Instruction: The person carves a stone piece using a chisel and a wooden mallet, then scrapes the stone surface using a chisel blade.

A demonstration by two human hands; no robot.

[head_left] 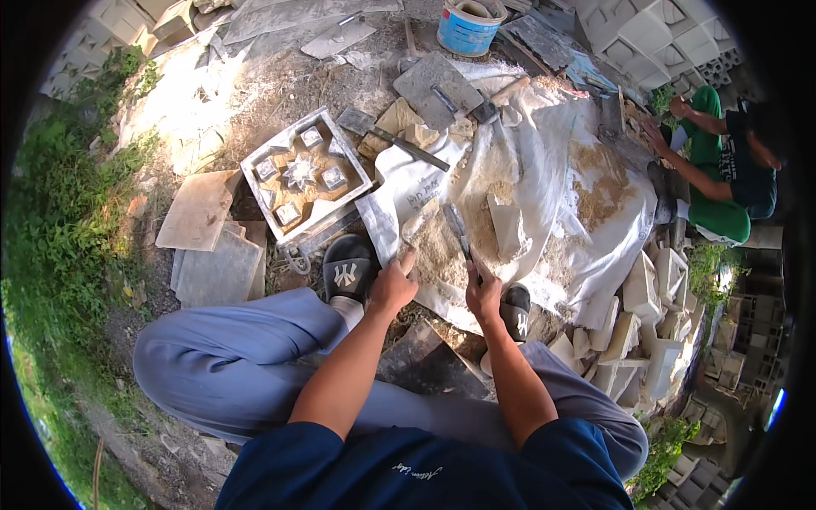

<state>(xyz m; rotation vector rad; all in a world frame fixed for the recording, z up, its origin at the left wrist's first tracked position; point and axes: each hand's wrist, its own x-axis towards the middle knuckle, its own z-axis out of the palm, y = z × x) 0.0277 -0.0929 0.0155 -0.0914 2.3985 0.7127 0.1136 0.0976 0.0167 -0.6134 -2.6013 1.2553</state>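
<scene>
Both of my arms reach forward over a white woven sheet [561,246] strewn with pale crumbs. My left hand [393,287] is closed around the near end of a pale, narrow piece [420,221], which looks like stone. In my right hand [484,293] is a flat, narrow grey-bladed tool [456,224], pointing away from me beside that piece; its exact kind is unclear. A pale block [507,228] stands on the sheet just right of the blade. Beyond the hands lies a long-handled hatchet-like tool [393,139].
A square frame mould [366,184] with a star and small blocks sits ahead left. Flat slabs [201,208] lean beside it. A trowel [442,95] and blue bucket [468,32] are farther off. Broken blocks [633,331] pile up at right, near another person [722,161].
</scene>
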